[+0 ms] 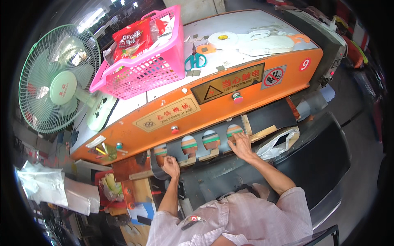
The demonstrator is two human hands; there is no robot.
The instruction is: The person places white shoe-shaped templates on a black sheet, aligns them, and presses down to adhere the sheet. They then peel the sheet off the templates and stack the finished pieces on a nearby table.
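Note:
Several rounded pieces with white, green and brown bands lie in a row on a dark strip (198,156) in front of the orange machine. My right hand (241,146) rests its outstretched fingers at the rightmost banded piece (234,129). At the row's left end, the curled fingers of my left hand (170,167) are by the leftmost banded piece (160,151); whether something small is pinched in them is hidden. Between my hands lie two more, a left middle piece (189,144) and a right middle piece (211,139).
The orange machine (246,92) spans the far side. On its top stand a pink basket (164,61) with a red packet (133,37), a green fan (61,88), teal-handled scissors (195,61) and a white tape roll (223,40). A white bag (276,148) lies right of my right hand.

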